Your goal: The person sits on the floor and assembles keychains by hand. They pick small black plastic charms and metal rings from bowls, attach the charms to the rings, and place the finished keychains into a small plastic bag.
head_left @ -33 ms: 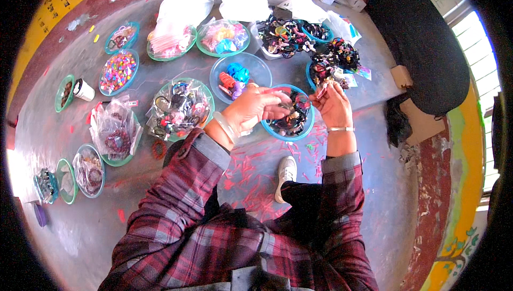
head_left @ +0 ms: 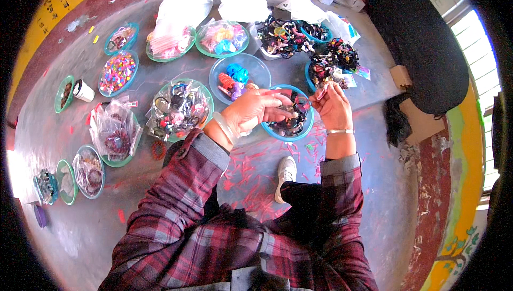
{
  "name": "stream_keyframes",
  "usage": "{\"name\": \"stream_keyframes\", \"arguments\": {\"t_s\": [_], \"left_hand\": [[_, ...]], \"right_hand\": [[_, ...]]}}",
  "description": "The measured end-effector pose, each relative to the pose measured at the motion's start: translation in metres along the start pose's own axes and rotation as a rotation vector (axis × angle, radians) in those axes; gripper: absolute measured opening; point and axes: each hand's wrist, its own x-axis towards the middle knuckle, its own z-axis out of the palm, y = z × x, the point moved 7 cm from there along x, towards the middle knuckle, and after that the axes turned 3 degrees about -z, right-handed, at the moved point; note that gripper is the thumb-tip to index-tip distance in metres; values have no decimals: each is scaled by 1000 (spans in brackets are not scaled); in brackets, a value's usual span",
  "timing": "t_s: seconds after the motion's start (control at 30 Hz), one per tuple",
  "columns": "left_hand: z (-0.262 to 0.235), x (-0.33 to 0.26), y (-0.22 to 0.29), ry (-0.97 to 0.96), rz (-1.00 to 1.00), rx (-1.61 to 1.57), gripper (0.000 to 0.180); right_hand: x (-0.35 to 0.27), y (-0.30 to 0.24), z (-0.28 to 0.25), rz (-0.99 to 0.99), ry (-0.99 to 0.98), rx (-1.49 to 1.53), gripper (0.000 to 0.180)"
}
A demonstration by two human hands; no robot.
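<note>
My left hand (head_left: pixel 250 110), a clear bangle at its wrist, reaches over the left side of a blue-rimmed bowl (head_left: pixel 293 140). Its fingers are stretched out and apart, and I make out nothing held in them. Dark hair ties (head_left: pixel 294 123) with small coloured bits fill that bowl. To the right of it, my right hand (head_left: pixel 335 108) is closed in a pinch on a small pinkish piece (head_left: pixel 322 94), too small to name. A heaped bowl of dark hair ties (head_left: pixel 322 72) lies just beyond the right fingertips.
Beyond my left hand stands a clear bowl (head_left: pixel 262 67) with blue, orange and purple bundles. To its left is a bowl of bagged hair accessories (head_left: pixel 180 109). White bags (head_left: pixel 243 6) lie at the back. A black cushion-like shape (head_left: pixel 419 42) stands right. Red scraps (head_left: pixel 251 179) litter the floor.
My left fingers have shifted slightly and look less blurred. The right hand stays in nearly the same place, still pinching the small piece.
</note>
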Motion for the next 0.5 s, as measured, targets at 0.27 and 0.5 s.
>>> {"name": "stream_keyframes", "arguments": {"t_s": [0.27, 0.5], "left_hand": [[16, -2, -13, -124, -68, -10, 25], [23, -6, 0, -123, 44, -35, 25]], "right_hand": [[-36, -5, 21, -33, -57, 141, 11], [-40, -9, 40, -132, -243, -35, 17]]}}
